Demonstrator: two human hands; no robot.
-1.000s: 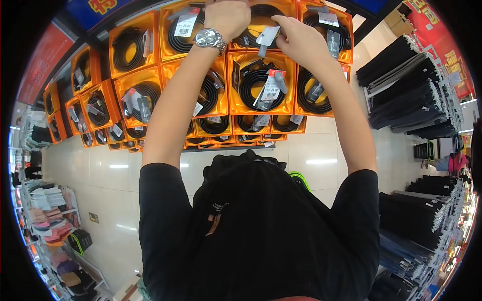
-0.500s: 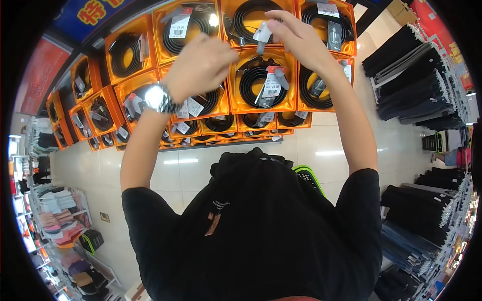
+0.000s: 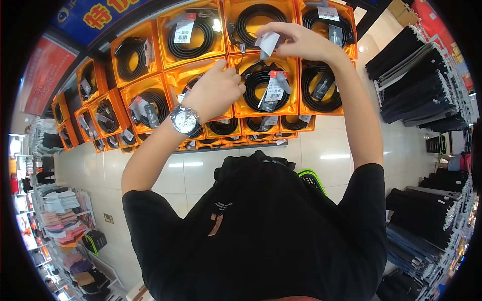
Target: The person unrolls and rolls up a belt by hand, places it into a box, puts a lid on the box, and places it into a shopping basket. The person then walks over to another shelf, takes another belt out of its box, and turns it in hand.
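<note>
Coiled black belts lie in orange satin-lined boxes on the display ahead, many with price tags. My right hand [image 3: 314, 44] reaches over the upper middle box [image 3: 288, 10] and pinches a white tag [image 3: 270, 43] near the belt coil [image 3: 257, 26] there. Its fingers curl round the tag's upper right. My left hand [image 3: 215, 93], with a silver watch [image 3: 185, 120] on the wrist, is closed above a box in the lower row. Its fingertips point at the divider beside the belt [image 3: 261, 83] with a red-topped price tag [image 3: 276, 84]; what they hold is hidden.
More boxed belts [image 3: 130, 59] continue to the left. Racks of dark trousers [image 3: 416, 75] line the right side. Folded clothes [image 3: 60, 220] and a black basket [image 3: 94, 242] stand at the left. A green-rimmed basket [image 3: 312, 180] is on the floor [image 3: 331, 145] by my body.
My left hand has moved slightly right and down, its watch now plainly visible. My right hand has shifted slightly down and right, still at the white tag. The view has shifted a little.
</note>
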